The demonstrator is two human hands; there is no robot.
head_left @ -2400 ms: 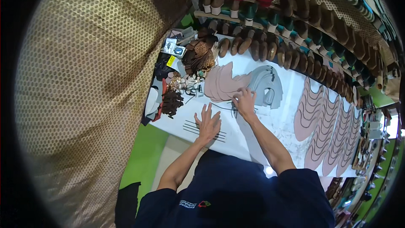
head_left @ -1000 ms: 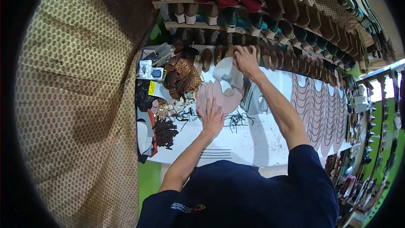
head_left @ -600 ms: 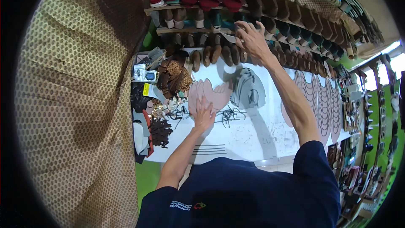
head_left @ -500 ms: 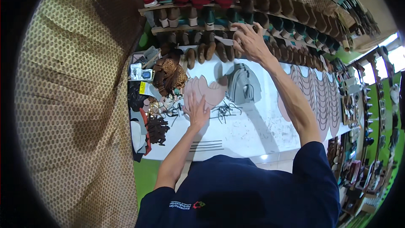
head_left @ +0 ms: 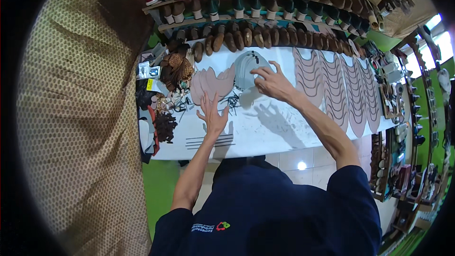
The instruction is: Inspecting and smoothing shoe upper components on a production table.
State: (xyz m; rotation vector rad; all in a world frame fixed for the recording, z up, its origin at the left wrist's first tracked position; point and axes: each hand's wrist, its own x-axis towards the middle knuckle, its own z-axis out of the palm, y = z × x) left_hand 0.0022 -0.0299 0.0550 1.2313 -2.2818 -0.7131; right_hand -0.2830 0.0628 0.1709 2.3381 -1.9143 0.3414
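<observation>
My left hand (head_left: 213, 118) has its fingers spread, with the fingertips at the near edge of a fanned stack of pink sole-shaped pieces (head_left: 213, 84). My right hand (head_left: 275, 84) is raised over the table beside a stack of grey curved pieces (head_left: 245, 68). Its fingers are bent toward the thumb. What they hold, if anything, is hard to make out; a rounded grey patch and the hand's shadow show below. Thin black strips (head_left: 231, 102) lie in a tangle between the two stacks.
Rows of pink pieces with dark curved edges (head_left: 327, 85) cover the table's right side. Brown strips (head_left: 166, 128) and loose scraps lie at left, near a patterned curtain (head_left: 80, 114). Straight dark strips (head_left: 208, 141) lie along the near edge. Shelves of shoes (head_left: 256, 14) stand behind.
My right hand has come down and nearer from up by the shelves, where it held a pale thin piece. My left hand has slid nearer, off most of the pink stack. The view has shifted.
</observation>
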